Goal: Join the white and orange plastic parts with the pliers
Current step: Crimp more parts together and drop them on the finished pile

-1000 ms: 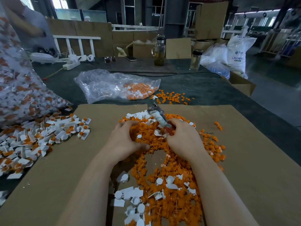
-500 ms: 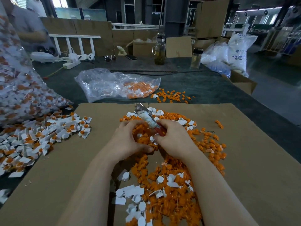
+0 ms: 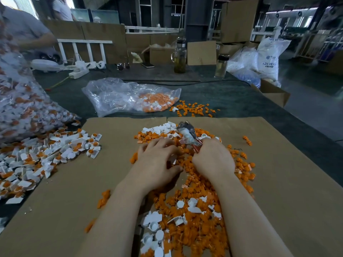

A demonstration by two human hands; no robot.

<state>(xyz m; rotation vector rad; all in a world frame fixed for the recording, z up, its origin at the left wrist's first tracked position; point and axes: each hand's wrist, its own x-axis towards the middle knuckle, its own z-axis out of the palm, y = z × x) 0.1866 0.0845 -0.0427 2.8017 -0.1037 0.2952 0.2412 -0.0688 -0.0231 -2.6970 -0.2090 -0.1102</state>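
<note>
1. The left hand's [image 3: 157, 164] fingers [image 3: 163, 143] were spread and fairly straight, resting on the loose parts; whether they pinched one could not be told. The right hand's [image 3: 213, 160] fingers curled round the pliers' [image 3: 187, 133] red handles, nose pointing away.
2. Joined pieces [image 3: 46, 156] lay heaped at the cardboard's [image 3: 278, 182] left edge.
3. Orange parts [image 3: 194, 210] and white parts [image 3: 154, 225] covered its middle.
4. A clear bag [image 3: 130, 97] lay beyond its far edge.

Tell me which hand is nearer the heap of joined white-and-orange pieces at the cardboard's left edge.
Left. The left hand lies on the loose pile, just right of the joined heap; the right hand, gripping the pliers, sits farther right.
</note>
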